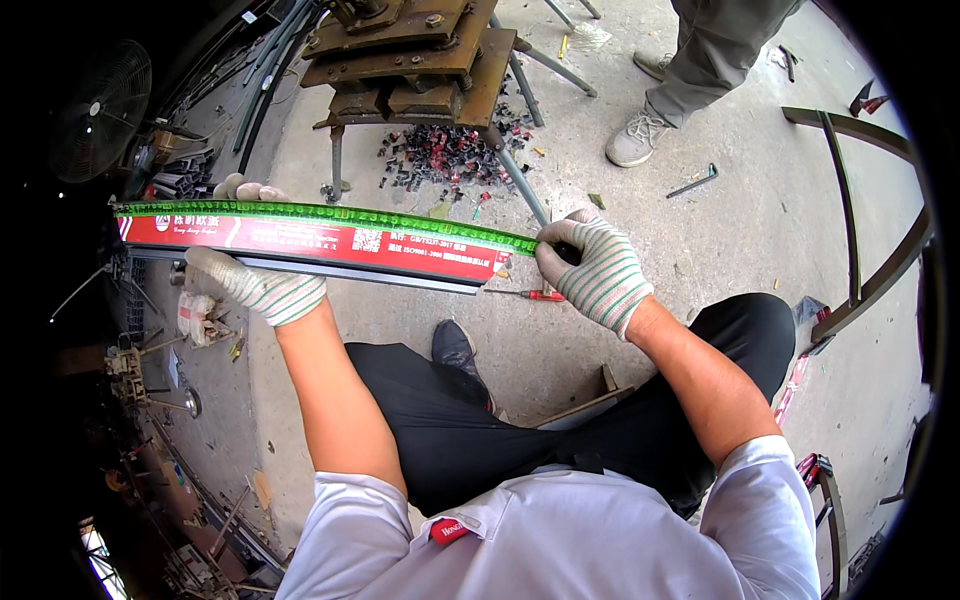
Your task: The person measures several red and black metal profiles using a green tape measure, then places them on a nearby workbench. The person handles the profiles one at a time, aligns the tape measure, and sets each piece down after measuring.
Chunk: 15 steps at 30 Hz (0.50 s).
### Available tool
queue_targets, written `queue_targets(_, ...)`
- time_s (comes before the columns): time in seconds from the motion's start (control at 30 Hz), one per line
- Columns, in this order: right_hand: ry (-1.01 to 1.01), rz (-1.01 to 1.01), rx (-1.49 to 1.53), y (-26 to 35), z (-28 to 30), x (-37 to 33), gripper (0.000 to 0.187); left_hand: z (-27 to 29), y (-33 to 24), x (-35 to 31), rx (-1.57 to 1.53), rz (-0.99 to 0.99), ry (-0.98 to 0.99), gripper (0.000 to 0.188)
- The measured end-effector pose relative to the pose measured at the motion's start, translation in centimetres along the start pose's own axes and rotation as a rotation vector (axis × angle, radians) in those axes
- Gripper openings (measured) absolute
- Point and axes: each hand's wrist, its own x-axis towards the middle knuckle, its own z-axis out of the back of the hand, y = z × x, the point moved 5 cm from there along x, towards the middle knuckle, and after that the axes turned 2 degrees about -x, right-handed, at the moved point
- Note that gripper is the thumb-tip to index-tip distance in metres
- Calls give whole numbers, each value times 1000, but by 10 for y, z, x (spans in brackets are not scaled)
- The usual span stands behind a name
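Observation:
A metal profile bar point(300, 238) with red printed film on its face lies across in front of me. Along its far edge runs the green blade of a tape measure point(390, 216), drawn out from end to end. My left hand point(255, 280), in a striped knit glove, is closed around the bar, thumb on the near side and fingertips showing past the far edge. At the bar's right end, my right hand point(600, 270), gloved likewise, grips the dark case of the tape measure, mostly hidden by the fingers.
A rusty steel machine stand point(410, 90) stands ahead, with black and red scraps point(450, 155) heaped below it. A red-handled screwdriver point(540, 295) lies on the floor. Another person's legs point(715, 55) are at the far right. A curved metal frame point(865, 290) stands right; a fan point(97, 108) stands left.

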Motion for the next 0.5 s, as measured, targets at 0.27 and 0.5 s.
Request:
queue_targets(0.27,-16,19,16,3,-3,-2,14,-7,1,4,-98,2,107,81)
queue_targets(0.5,12,-44,10,-3,-11,-5,19,1,0,-3,-25,-73,-137,85)
